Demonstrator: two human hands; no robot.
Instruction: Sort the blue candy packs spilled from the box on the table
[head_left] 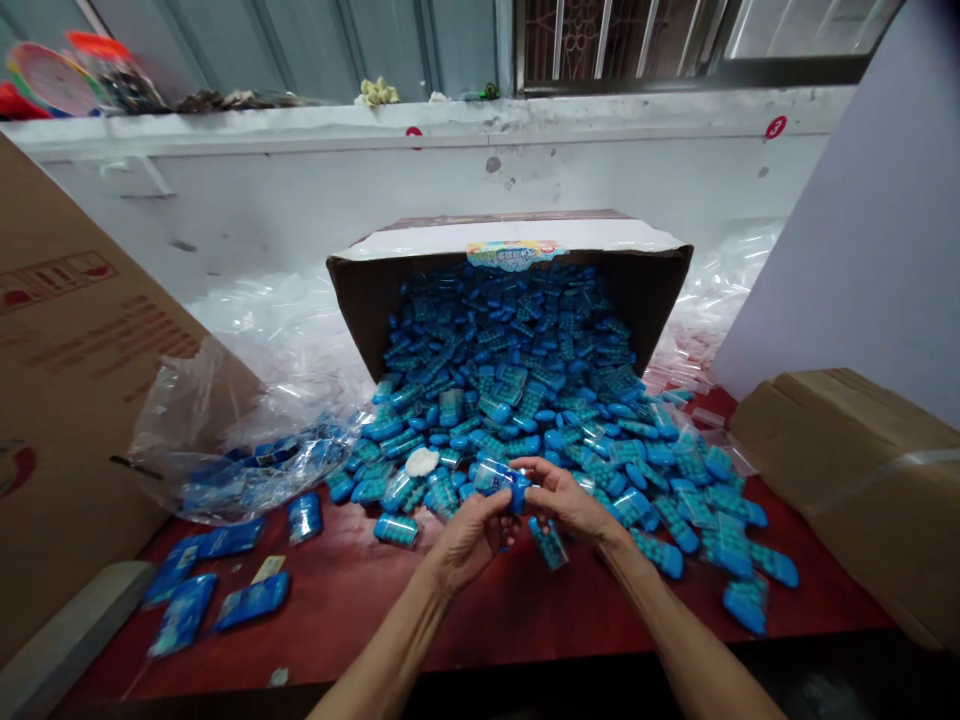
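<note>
Between both hands is a small clear plastic wrapper with blue print (496, 478), raised over the front of a pile. My left hand (472, 545) pinches its lower end with thumb and fingers. My right hand (566, 500) grips its right end with curled fingers. Just under the right hand is a small clear container of teal balls (549, 545); whether the lower fingers hold it I cannot tell. Many similar blue-capped containers (517, 390) spill from a cardboard box (356, 310) lying on its side. A white scrap (421, 461) rests on them.
Several blue packets (184, 612) lie on the red table (525, 630) at left, beside a clear bag (247, 480) of blue wrappers. A tall carton (67, 330) stands at left, a taped brown box (862, 480) at right. Clear plastic pieces (277, 320) heap against the wall.
</note>
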